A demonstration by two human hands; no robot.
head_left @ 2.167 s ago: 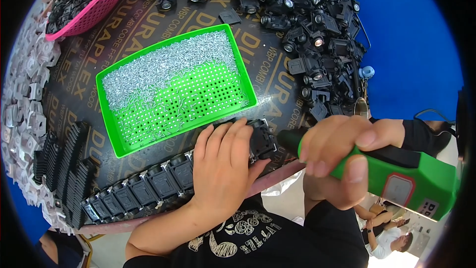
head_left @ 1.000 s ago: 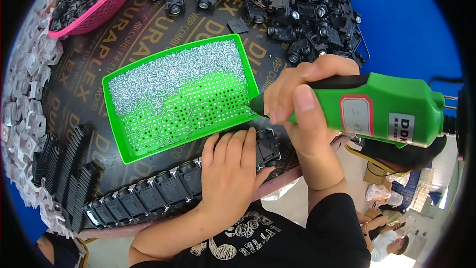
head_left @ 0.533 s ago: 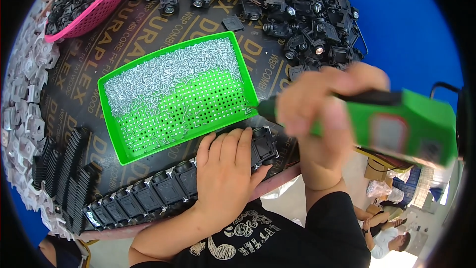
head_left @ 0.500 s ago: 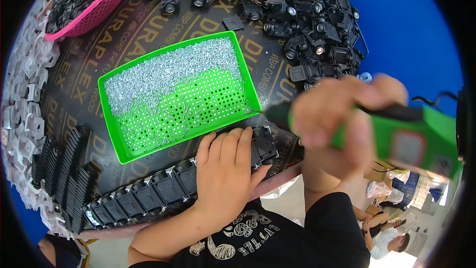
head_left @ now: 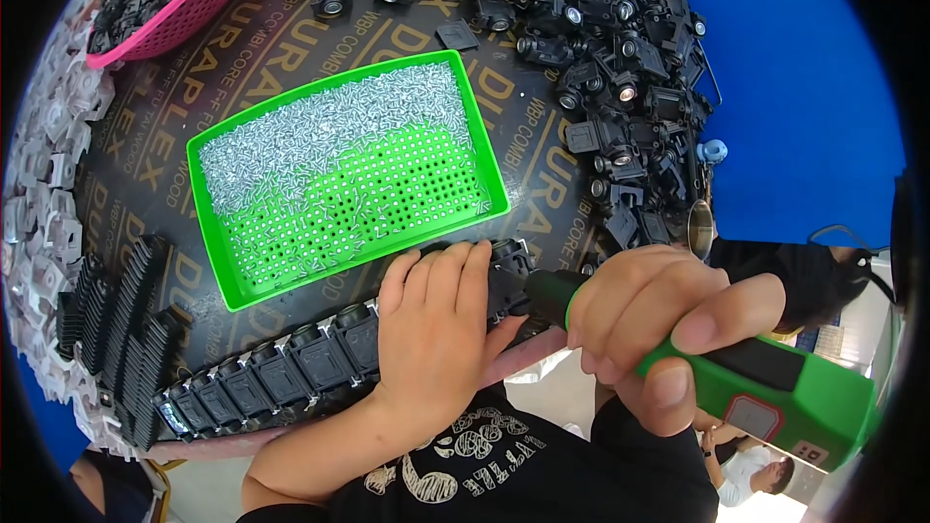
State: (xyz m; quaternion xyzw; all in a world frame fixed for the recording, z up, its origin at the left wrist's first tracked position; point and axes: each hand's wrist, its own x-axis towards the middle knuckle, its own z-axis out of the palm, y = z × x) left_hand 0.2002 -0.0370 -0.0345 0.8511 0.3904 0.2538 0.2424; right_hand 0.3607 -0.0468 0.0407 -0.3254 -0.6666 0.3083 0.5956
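Note:
My right hand grips a green and black electric screwdriver. Its dark nose meets the right end of a row of black toy car chassis along the near table edge; the bit tip is hard to make out. My left hand lies across that row, fingers over the far side and thumb on the near side, holding it down. Its palm hides several chassis. Just beyond stands a green perforated tray, with small silver screws heaped mostly in its far half.
Many black toy car chassis pile up along the far right. A pink basket of black parts stands far left. Pale plastic parts line the left edge, beside stacked black ridged strips. A person sits beyond the table at lower right.
My right hand has brought the screwdriver from over the tray's near right corner down toward me, onto the right end of the chassis row. My left hand has stayed nearly in place.

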